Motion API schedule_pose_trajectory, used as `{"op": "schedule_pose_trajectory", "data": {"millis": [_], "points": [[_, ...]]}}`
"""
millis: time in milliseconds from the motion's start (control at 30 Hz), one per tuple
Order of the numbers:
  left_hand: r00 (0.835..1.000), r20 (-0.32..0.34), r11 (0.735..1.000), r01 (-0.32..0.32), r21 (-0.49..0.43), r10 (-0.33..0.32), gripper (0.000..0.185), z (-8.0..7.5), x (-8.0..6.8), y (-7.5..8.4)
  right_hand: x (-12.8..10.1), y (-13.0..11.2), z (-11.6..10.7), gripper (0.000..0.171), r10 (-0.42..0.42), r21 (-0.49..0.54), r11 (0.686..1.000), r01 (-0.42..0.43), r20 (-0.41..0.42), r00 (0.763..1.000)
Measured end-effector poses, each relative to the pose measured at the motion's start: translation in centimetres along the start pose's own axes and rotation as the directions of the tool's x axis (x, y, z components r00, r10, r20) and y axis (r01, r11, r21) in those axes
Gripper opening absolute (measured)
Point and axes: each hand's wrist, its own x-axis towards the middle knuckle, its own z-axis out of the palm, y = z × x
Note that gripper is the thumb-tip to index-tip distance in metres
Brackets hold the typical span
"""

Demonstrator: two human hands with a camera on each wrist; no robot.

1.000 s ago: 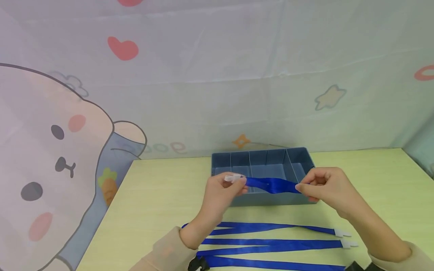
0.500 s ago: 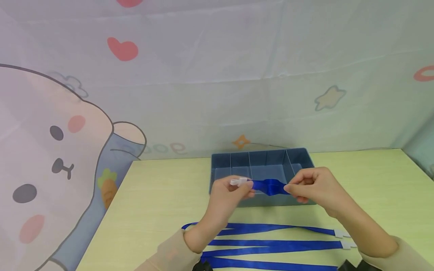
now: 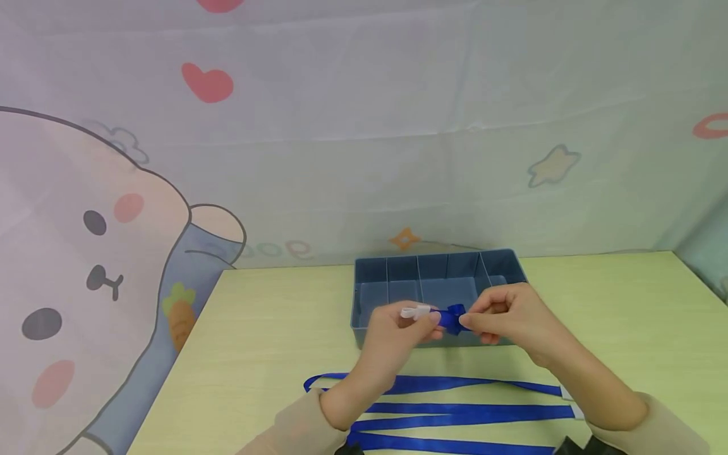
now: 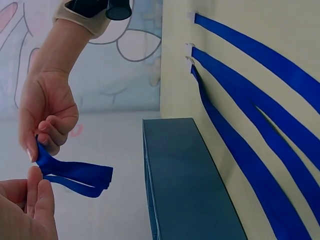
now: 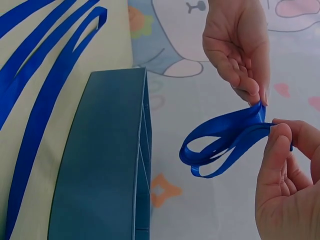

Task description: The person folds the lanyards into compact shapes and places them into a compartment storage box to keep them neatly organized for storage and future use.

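Observation:
A blue lanyard [image 3: 450, 319] with a white plastic clip [image 3: 416, 311] is held up between both hands, over the front of the divided box. My left hand [image 3: 395, 332] pinches it near the clip, between thumb and fingers. On the other side my right hand [image 3: 506, 319] pinches the ribbon between thumb and forefinger. The fingertips of the two hands are close together. In the right wrist view the folded ribbon [image 5: 215, 142] hangs in several loops below the fingers; the left wrist view shows the same folds [image 4: 85, 175] dangling.
A blue-grey divided box [image 3: 381, 338] stands at the back of the pale table [image 3: 273, 328]. Several more blue lanyards [image 3: 472, 414] lie stretched across the table in front of it, white clips [image 3: 577, 411] at the right. A printed cloth [image 3: 364, 158] hangs behind.
The hands have come closer together, the left moving right and the right moving left. The span of ribbon between them has shortened and folded up. The box and the lanyards on the table have stayed put.

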Motion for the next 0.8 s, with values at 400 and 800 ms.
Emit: {"op": "schedule_pose_trajectory", "data": {"millis": [400,800], "points": [[1.0,0.01,0.999,-0.023,-0.023,0.023,0.017,0.9,-0.1,-0.5,0.2,0.2,0.7,0.019,0.023,0.045,0.999,-0.024,0.033,0.999],[0.999,0.013,0.999,-0.035,-0.005,0.035,0.016,1.4,-0.4,-0.7,0.3,0.5,0.6,0.019,0.028,0.103,0.994,-0.034,0.059,0.998]]}}
